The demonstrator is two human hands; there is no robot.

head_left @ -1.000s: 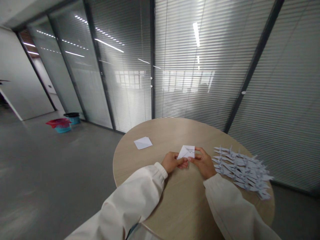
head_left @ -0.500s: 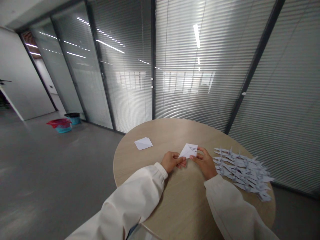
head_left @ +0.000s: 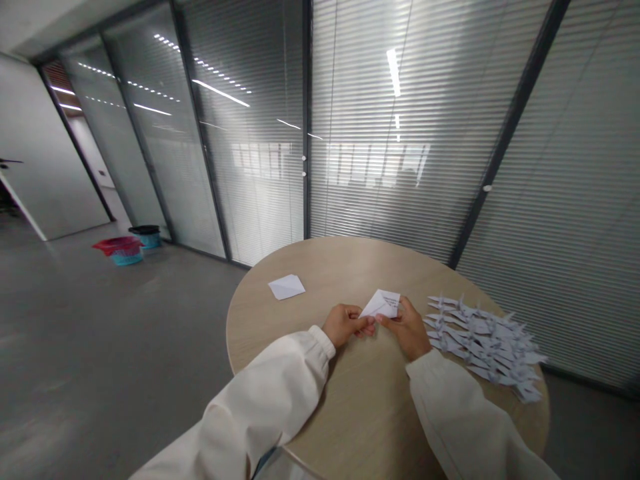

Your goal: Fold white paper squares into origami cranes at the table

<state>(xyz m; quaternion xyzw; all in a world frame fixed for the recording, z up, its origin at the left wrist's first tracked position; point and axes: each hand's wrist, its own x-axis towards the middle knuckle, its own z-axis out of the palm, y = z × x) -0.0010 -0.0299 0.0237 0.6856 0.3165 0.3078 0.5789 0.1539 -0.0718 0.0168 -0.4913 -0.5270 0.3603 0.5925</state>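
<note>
A folded piece of white paper (head_left: 381,304), with dark printing near its right corner, is held just above the table between both hands. My left hand (head_left: 346,324) pinches its lower left corner between thumb and fingers. On the other side my right hand (head_left: 407,328) grips it, with the thumb on the lower edge and the fingers behind the right edge. Several folded white paper cranes (head_left: 487,343) lie crowded together to the right of my right hand. A small stack of white paper (head_left: 287,287) rests on the table, left of and beyond my left hand.
The round wooden table (head_left: 360,393) stands close to a glass partition with blinds (head_left: 370,200). On the floor at the left are a blue bin with a red liner (head_left: 123,251) and another with a dark liner (head_left: 147,236). A door (head_left: 50,153) is farther left.
The held paper has shifted slightly right and tilted. My right thumb has slid left along its lower edge, while my left hand keeps its pinch nearly in place.
</note>
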